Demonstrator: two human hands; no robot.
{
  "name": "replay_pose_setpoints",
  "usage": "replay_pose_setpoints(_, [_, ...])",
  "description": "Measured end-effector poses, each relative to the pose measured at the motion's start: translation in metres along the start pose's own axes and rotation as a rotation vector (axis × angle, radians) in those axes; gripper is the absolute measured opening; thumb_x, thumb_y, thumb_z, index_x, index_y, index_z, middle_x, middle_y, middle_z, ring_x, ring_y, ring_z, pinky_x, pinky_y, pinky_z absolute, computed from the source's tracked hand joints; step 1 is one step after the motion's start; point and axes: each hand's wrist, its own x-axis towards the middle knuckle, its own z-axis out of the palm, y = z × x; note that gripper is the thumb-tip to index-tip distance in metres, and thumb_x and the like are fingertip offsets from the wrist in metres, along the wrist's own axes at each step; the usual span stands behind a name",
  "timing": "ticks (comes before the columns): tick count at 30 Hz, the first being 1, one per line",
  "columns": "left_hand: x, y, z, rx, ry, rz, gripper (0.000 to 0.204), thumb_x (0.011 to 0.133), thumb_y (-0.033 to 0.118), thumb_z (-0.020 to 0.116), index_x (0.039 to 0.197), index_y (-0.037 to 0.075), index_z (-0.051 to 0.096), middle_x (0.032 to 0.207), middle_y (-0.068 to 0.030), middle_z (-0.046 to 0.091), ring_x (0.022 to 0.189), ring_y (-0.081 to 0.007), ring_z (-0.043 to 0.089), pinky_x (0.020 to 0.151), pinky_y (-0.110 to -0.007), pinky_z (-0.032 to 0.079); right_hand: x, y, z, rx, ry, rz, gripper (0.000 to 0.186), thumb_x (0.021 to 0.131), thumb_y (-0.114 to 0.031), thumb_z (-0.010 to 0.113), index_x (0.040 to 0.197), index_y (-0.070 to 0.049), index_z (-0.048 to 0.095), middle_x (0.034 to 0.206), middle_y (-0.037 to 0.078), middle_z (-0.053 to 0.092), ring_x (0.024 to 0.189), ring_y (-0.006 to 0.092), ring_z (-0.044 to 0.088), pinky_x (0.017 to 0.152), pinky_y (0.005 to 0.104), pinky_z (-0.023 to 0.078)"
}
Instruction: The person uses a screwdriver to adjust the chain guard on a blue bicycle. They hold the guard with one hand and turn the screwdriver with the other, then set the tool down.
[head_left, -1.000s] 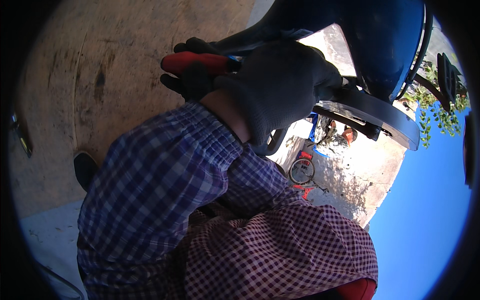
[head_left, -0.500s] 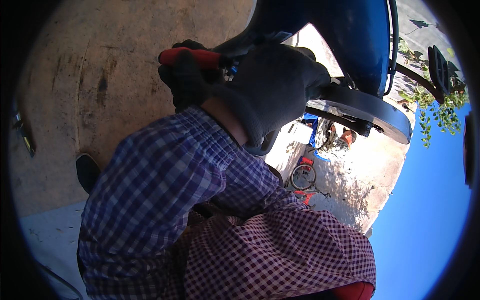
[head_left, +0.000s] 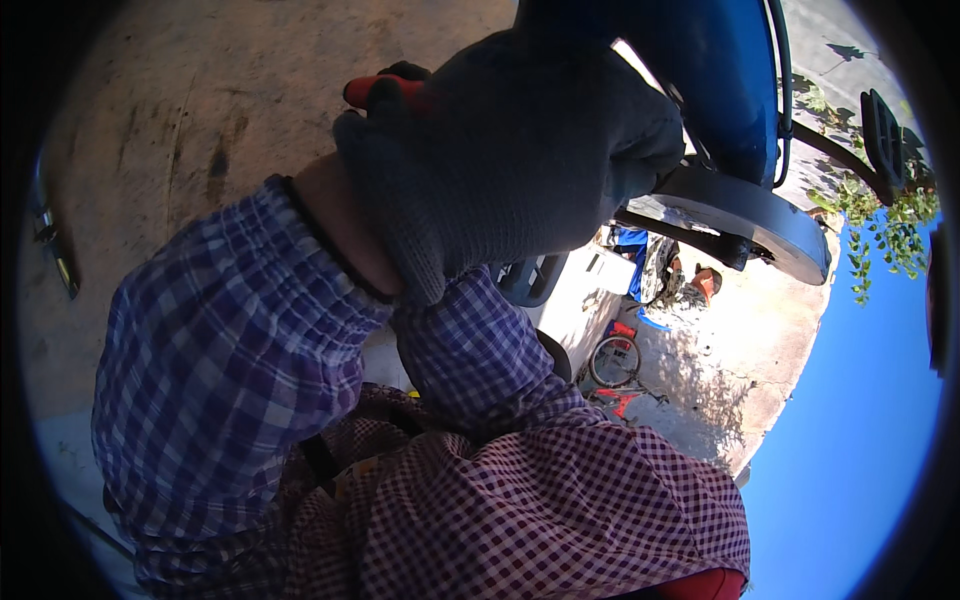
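My left hand (head_left: 510, 150), in a dark grey knit glove, stretches across the middle of the view. Its fingers curl down beside the rim of a grey round guard (head_left: 735, 215) on a blue bicycle frame (head_left: 690, 70); what they grip is hidden. Behind it, my right hand (head_left: 362, 135), gloved too and mostly covered, is closed on a red-handled tool (head_left: 375, 90). Only the end of that handle shows, and the working end is out of sight. My forearms cross, with the left one in front.
A black pedal (head_left: 882, 135) sticks out at the right. Below the guard are a small bicycle wheel (head_left: 614, 361) with red parts and a brown pot (head_left: 706, 285). A slim metal tool (head_left: 55, 245) lies at far left on the brown, stained surface (head_left: 220, 110). Leaves (head_left: 870, 235) hang at the right.
My left wrist and forearm have swung left and come nearer the view. The left glove now covers much more of my right hand and the red handle.
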Motion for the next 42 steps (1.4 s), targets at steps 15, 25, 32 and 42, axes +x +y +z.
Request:
replay_pose_setpoints(15, [-0.081, -0.071, -0.09, -0.004, -0.457, -0.72, 0.059, 0.099, 0.021, 0.069, 0.152, 0.005, 0.05, 0.133, -0.0182, 0.066, 0.119, -0.0282, 0.068, 0.103, -0.04, 0.058, -0.008, -0.012, -0.004, -0.125, -0.068, -0.07, 0.035, 0.094, -0.014, 0.075, 0.125, 0.0, 0.064, 0.102, 0.009, 0.071, 0.09, 0.0173, 0.069, 0.078, 0.0301, 0.058])
replay_pose_setpoints(25, [-0.093, -0.08, -0.078, 0.061, -0.37, -0.654, 0.046, 0.089, 0.017, 0.079, 0.13, 0.004, 0.063, 0.11, -0.015, 0.071, 0.095, -0.0258, 0.073, 0.082, -0.036, 0.061, -0.024, -0.032, -0.005, -0.055, 0.09, -0.054, 0.041, 0.098, -0.016, 0.072, 0.135, -0.003, 0.059, 0.124, 0.016, 0.063, 0.103, 0.0268, 0.071, 0.083, 0.0386, 0.065])
replay_pose_setpoints(32, [-0.107, -0.068, -0.075, 0.01, -0.436, -0.709, 0.043, 0.084, 0.02, 0.085, 0.119, 0.006, 0.065, 0.102, -0.0145, 0.07, 0.087, -0.026, 0.07, 0.079, -0.041, 0.057, -0.047, -0.058, -0.014, -0.512, 0.036, -0.115, 0.037, 0.104, -0.028, 0.06, 0.134, -0.006, 0.059, 0.123, 0.014, 0.067, 0.117, 0.0266, 0.069, 0.084, 0.0365, 0.065])
replay_pose_setpoints(42, [-0.132, -0.066, -0.049, 0.124, -0.153, -0.594, 0.045, 0.086, 0.022, 0.085, 0.123, 0.006, 0.065, 0.106, -0.0154, 0.074, 0.095, -0.0287, 0.075, 0.085, -0.041, 0.063, -0.048, -0.076, -0.034, -0.715, 0.113, -0.38, 0.047, 0.108, -0.026, 0.056, 0.147, -0.002, 0.047, 0.143, 0.021, 0.059, 0.133, 0.0349, 0.059, 0.107, 0.0446, 0.056])
